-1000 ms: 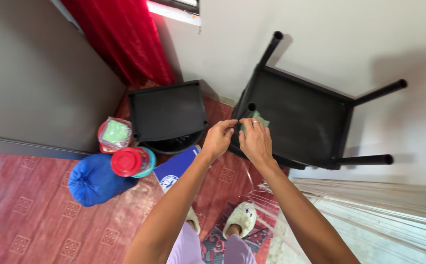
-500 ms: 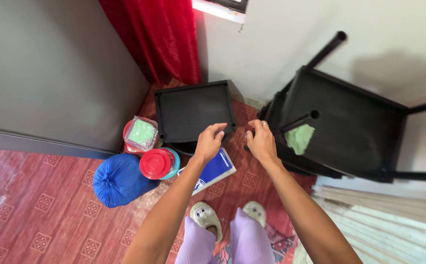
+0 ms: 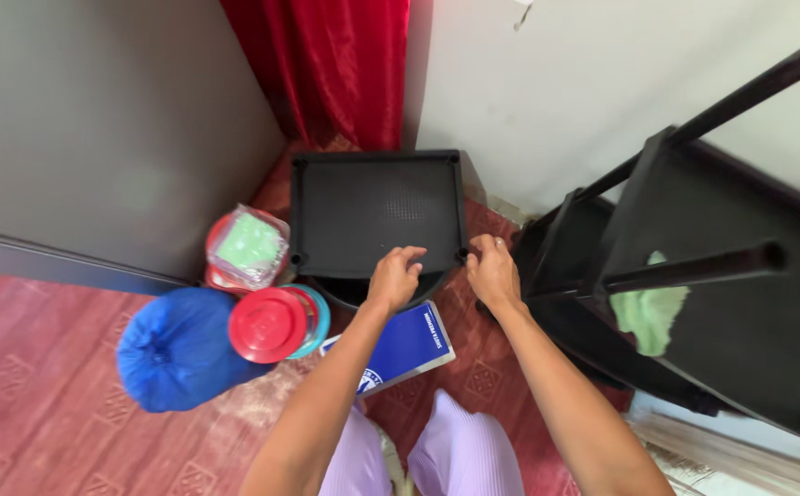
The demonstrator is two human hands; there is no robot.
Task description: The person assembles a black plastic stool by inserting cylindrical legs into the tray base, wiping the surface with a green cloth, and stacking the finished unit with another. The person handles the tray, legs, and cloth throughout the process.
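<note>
The left hand (image 3: 398, 276) is shown with its fingers curled down over the near edge of a black plastic stool (image 3: 377, 213), close to the middle of that edge; whether the fingertips hook beneath the rim cannot be told. The right hand (image 3: 493, 269) is set at the stool's near right corner, fingers bent over the rim, a ring visible on one finger. Neither hand is spread flat; both are half-closed on the edge.

The stool stands on the floor at the 12 o'clock position from the hands, in the corner below a red curtain (image 3: 335, 64). Its square seat is perforated and bordered by a raised rim. It is judged to be light and stiff, its moulded surface fairly smooth, so that a hold on the rim near two corners is likely to be the surest.

At 9 o'clock from the left hand a red round lid (image 3: 267, 323) is seen on a container, touching a blue bag (image 3: 177, 347); above them, at 10 o'clock, a clear-lidded tub (image 3: 245, 248) with green contents is placed. A blue booklet (image 3: 409, 342) lies on the red patterned floor (image 3: 23, 413) just below the hands. At 3 o'clock a second black stool (image 3: 731, 303) lies tipped, legs outward, with a green cloth (image 3: 650, 314) draped on it.
</note>
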